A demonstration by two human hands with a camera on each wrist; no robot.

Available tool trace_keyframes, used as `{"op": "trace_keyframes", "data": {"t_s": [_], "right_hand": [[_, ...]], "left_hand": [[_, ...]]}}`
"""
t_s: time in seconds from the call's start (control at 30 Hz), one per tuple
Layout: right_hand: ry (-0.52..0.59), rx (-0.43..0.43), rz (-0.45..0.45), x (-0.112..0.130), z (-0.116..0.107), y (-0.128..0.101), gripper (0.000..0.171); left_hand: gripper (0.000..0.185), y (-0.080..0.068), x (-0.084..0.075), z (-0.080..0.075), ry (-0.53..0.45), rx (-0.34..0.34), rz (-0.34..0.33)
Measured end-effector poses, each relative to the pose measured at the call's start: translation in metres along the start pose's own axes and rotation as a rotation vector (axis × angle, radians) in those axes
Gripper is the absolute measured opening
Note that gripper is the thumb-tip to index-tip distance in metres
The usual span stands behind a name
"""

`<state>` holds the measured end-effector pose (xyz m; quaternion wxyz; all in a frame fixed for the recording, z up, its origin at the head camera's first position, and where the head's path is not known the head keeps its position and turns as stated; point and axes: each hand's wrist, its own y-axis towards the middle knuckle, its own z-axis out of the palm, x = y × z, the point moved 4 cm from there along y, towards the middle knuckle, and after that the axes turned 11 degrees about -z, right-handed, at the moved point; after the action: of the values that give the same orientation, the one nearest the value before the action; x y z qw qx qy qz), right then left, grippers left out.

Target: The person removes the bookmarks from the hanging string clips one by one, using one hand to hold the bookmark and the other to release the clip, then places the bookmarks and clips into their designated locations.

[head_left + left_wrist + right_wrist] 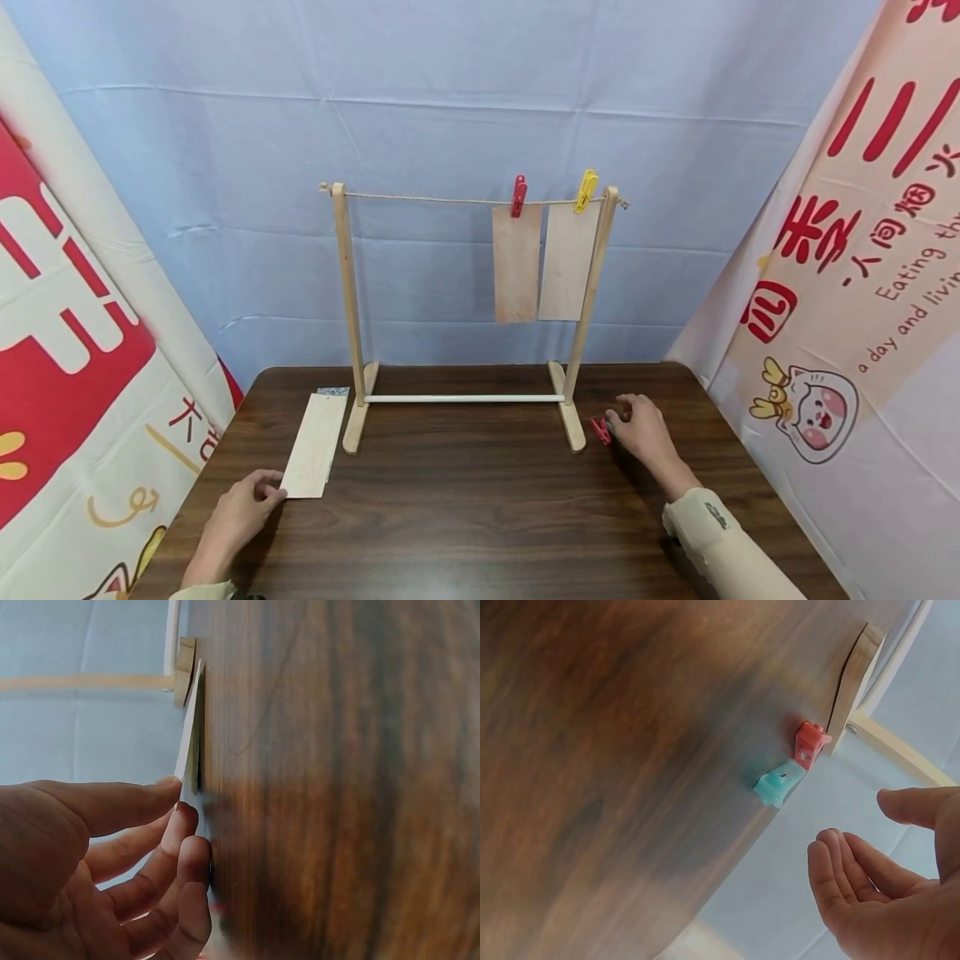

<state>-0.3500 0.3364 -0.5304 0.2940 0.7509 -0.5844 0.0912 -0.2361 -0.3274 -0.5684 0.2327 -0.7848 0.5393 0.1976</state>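
At the left of the table, my left hand pinches the near corner of a pale rectangular card between thumb and fingers. That card slopes up toward the hand in the left wrist view, over another piece whose blue patterned end shows at the far side. On the right, my right hand hovers with thumb and fingers apart, nothing between them. Beside it lie a red clothespin and a teal clothespin, the teal one mostly hidden by the hand in the head view.
A wooden stand with a string across its top stands at the back. Two cards hang there, one under a red clothespin, one under a yellow clothespin. A white rod joins the feet. Printed cloths hang at both sides.
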Motion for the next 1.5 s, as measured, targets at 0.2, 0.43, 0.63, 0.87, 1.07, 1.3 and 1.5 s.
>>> {"op": "trace_keyframes", "data": {"t_s": [0.2, 0.43, 0.63, 0.87, 1.07, 1.3, 1.5], "right_hand": [[0.009, -0.008, -0.001, 0.003, -0.001, 0.0, 0.043], [0.017, -0.017, -0.018, 0.008, -0.003, 0.0, 0.043], [0.032, -0.031, -0.046, 0.012, -0.006, 0.002, 0.042], [0.06, -0.055, -0.074, 0.02, -0.007, 0.005, 0.04], [0.059, -0.061, -0.087, 0.027, -0.01, 0.008, 0.039], [0.056, -0.073, -0.106, 0.034, -0.012, 0.009, 0.038], [0.062, -0.071, -0.112, 0.038, -0.012, 0.009, 0.038]], "left_hand": [[0.034, 0.0, -0.002, 0.0, 0.004, -0.003, -0.001], [0.034, 0.001, -0.002, 0.0, 0.004, 0.001, -0.008], [0.035, 0.0, -0.003, -0.002, 0.0, -0.004, -0.002], [0.034, -0.002, -0.009, -0.003, -0.001, -0.016, 0.006], [0.036, -0.003, -0.016, -0.005, -0.008, -0.002, -0.01], [0.035, -0.002, -0.024, -0.008, -0.021, -0.002, -0.009], [0.034, -0.004, -0.032, -0.008, -0.031, -0.028, 0.047]]}}
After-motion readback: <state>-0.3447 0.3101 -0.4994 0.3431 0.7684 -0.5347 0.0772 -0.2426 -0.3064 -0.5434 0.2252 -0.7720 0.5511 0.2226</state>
